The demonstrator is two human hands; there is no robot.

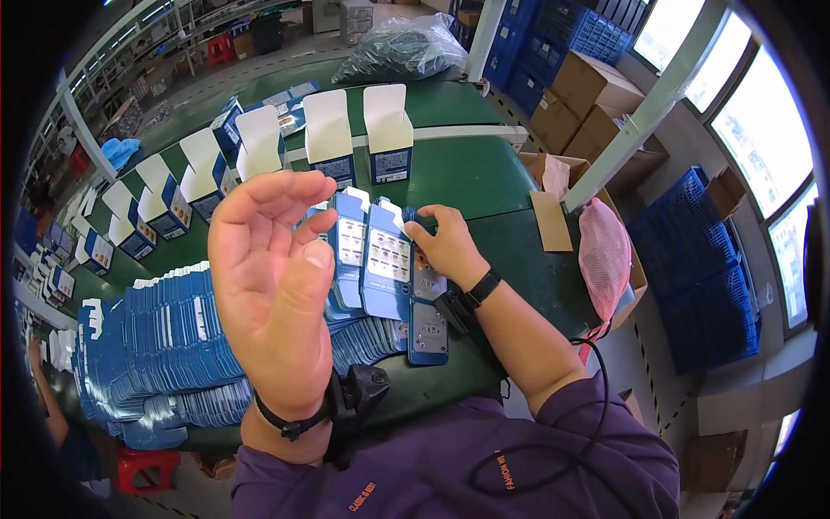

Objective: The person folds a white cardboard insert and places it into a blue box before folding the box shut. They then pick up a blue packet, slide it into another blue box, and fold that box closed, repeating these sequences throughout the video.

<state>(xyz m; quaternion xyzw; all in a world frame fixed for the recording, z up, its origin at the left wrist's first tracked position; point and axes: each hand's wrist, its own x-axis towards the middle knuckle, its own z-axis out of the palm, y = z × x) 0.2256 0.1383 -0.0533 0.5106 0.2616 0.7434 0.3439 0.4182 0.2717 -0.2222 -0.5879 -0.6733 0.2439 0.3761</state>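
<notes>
My left hand (275,285) is raised in front, palm showing, fingers loosely curved and apart, with nothing in it. Behind its fingers lies a flattened blue carton (349,246). Beside that is another flattened blue carton (388,259) with small printed pictures. My right hand (451,246) is bent at this carton's upper right edge, thumb and forefinger on it; the other fingers are partly hidden. Under my right wrist more flat blue carton panels (428,333) show. A long stack of flattened blue cartons (164,337) spreads across the table to the left.
Several open-topped boxes, such as a blue and white box (391,163), stand in a curved row along the green table (510,190). A pink mesh bag (603,255) hangs at the right edge. A black cable (605,389) runs past my right arm. A person's arm (50,394) shows far left.
</notes>
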